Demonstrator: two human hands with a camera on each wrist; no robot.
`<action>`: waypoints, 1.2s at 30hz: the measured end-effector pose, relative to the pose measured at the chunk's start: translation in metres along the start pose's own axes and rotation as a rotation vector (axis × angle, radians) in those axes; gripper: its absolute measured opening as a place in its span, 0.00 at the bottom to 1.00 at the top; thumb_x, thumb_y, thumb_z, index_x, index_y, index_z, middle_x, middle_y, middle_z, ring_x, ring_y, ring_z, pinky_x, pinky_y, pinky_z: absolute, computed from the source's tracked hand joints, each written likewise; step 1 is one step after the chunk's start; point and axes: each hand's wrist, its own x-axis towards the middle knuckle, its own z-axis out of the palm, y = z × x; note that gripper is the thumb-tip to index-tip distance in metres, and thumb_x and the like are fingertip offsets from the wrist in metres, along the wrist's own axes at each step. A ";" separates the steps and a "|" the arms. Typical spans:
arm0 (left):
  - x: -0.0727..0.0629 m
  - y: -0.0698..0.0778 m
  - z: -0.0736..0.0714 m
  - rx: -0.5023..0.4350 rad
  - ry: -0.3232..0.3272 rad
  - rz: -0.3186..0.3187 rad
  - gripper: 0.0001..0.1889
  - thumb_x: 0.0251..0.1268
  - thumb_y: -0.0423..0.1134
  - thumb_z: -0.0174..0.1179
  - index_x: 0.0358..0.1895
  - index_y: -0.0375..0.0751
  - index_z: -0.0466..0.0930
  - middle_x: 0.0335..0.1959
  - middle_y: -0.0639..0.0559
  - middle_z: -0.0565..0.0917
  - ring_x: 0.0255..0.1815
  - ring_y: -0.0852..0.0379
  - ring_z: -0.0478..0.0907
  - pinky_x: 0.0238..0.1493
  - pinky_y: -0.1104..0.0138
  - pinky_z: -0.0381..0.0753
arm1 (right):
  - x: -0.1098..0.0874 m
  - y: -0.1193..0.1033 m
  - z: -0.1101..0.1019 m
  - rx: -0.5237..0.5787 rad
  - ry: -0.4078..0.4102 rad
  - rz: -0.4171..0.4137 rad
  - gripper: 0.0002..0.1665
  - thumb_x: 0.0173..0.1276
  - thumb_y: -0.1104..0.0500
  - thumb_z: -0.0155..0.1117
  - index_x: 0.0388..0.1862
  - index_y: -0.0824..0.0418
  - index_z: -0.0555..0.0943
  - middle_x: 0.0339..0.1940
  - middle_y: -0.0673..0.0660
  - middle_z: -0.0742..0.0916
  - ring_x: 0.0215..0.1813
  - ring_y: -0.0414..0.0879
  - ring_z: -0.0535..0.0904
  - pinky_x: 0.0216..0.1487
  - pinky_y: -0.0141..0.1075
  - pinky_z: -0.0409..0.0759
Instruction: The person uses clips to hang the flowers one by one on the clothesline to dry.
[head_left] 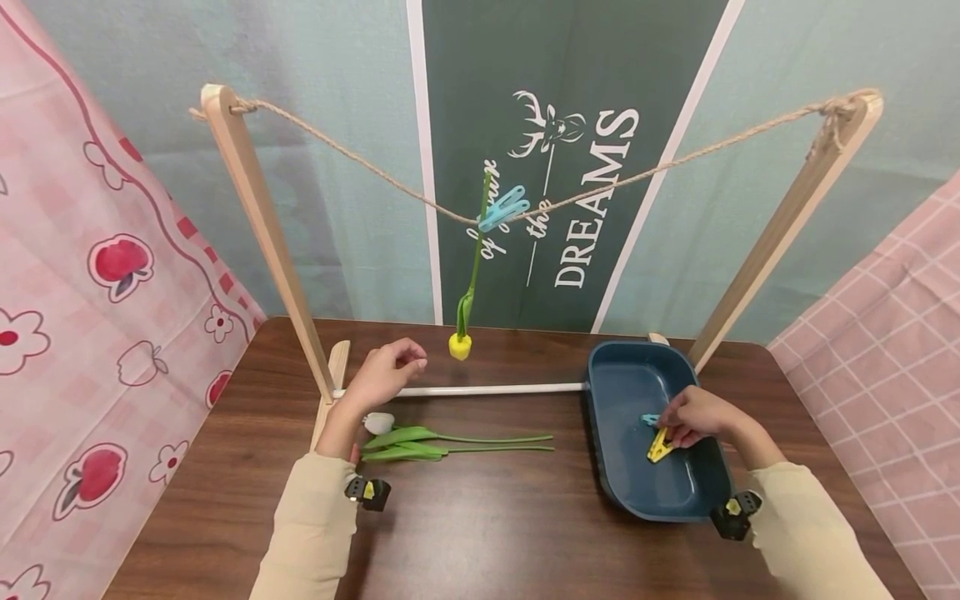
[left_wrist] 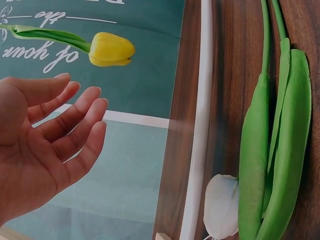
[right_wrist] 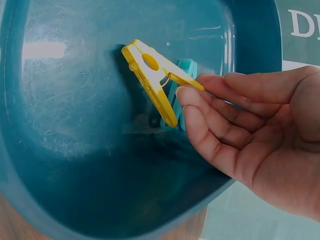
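Observation:
My right hand (head_left: 696, 417) is inside the blue basin and pinches a yellow clothespin (right_wrist: 152, 75) by the end of one handle, as the right wrist view shows. A light blue clothespin (right_wrist: 186, 67) lies on the basin floor, partly behind the yellow one. My left hand (head_left: 382, 372) hovers over the table with loosely bent fingers, holding nothing. Nearest to it is a yellow tulip (head_left: 460, 346), hanging head down from the rope by a light blue clothespin (head_left: 502, 210). Below the left hand lies a white tulip (head_left: 378, 423) beside a second green stem (head_left: 495, 449); my wrist mostly hides that stem's flower.
Sagging between two wooden posts (head_left: 262, 225) is a twine rope (head_left: 360, 160). A white rod (head_left: 487, 390) runs low between the posts. The blue basin (head_left: 600, 450) stands at the right of the brown table (head_left: 480, 533). Printed cloths hang at the back and sides.

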 end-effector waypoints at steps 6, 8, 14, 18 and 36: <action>-0.001 0.000 0.000 -0.001 -0.008 -0.001 0.05 0.63 0.35 0.56 0.38 0.37 0.77 0.28 0.48 0.79 0.30 0.52 0.75 0.30 0.65 0.71 | -0.002 -0.001 -0.002 0.000 0.002 -0.025 0.13 0.63 0.71 0.48 0.37 0.81 0.77 0.24 0.62 0.83 0.24 0.47 0.79 0.27 0.38 0.80; -0.002 0.000 0.001 0.002 -0.009 -0.001 0.05 0.63 0.35 0.56 0.38 0.37 0.77 0.28 0.48 0.79 0.30 0.53 0.75 0.30 0.65 0.71 | -0.002 -0.001 -0.002 0.000 0.004 -0.029 0.13 0.63 0.71 0.48 0.37 0.81 0.77 0.24 0.61 0.83 0.24 0.46 0.79 0.27 0.38 0.80; -0.002 -0.001 0.002 0.009 -0.022 -0.009 0.06 0.64 0.35 0.55 0.39 0.37 0.77 0.30 0.45 0.80 0.29 0.55 0.73 0.30 0.65 0.71 | -0.005 -0.006 -0.005 -0.015 0.026 -0.032 0.13 0.63 0.71 0.48 0.37 0.80 0.77 0.24 0.60 0.82 0.25 0.47 0.78 0.28 0.39 0.80; -0.002 -0.001 0.003 0.018 -0.026 -0.012 0.06 0.64 0.35 0.55 0.39 0.37 0.77 0.28 0.48 0.79 0.27 0.57 0.72 0.29 0.65 0.71 | -0.008 -0.013 -0.008 -0.023 0.047 -0.055 0.12 0.64 0.71 0.48 0.36 0.80 0.77 0.25 0.60 0.83 0.26 0.49 0.79 0.29 0.40 0.80; -0.003 0.005 0.011 0.029 -0.036 0.017 0.06 0.63 0.35 0.56 0.37 0.37 0.78 0.27 0.48 0.79 0.27 0.58 0.72 0.29 0.66 0.71 | -0.010 -0.054 -0.010 -0.075 0.121 -0.161 0.13 0.64 0.70 0.49 0.38 0.80 0.78 0.28 0.62 0.84 0.29 0.51 0.81 0.32 0.41 0.80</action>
